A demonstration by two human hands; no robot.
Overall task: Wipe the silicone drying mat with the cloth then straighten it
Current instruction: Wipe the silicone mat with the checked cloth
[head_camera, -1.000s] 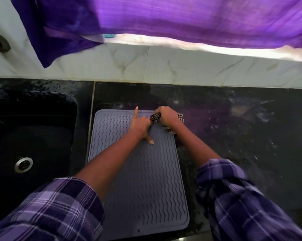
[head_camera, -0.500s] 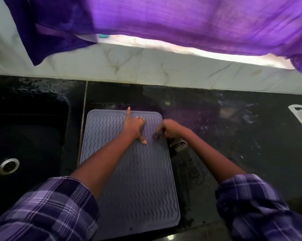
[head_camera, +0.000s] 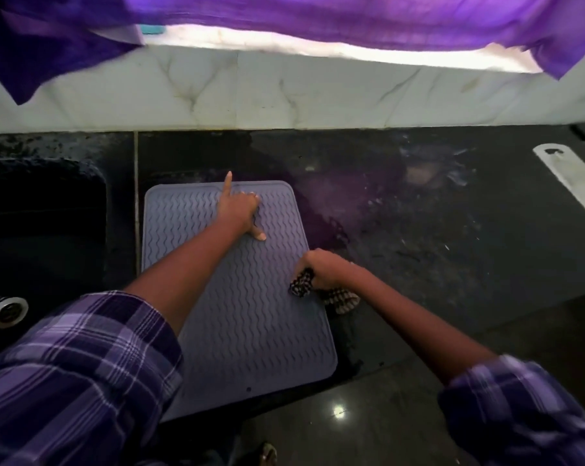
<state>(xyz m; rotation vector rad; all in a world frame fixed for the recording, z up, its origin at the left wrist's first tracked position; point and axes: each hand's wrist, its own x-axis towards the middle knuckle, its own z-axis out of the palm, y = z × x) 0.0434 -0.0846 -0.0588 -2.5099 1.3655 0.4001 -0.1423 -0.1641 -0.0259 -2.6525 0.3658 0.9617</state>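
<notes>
A grey silicone drying mat with wavy ridges lies flat on the black counter, just right of the sink. My left hand presses on the mat's far part, index finger and thumb stretched out, the other fingers folded under. My right hand grips a bunched black-and-white checked cloth at the mat's right edge, about halfway down. Part of the cloth hangs off the mat onto the counter.
A black sink with a metal drain lies to the left. The wet black counter stretches right, with a white flat object at the far right. A purple curtain hangs over the marble backsplash.
My right hand has dragged the cloth from the mat's far right corner down along its right edge toward me. My left hand has stayed pressed near the far edge.
</notes>
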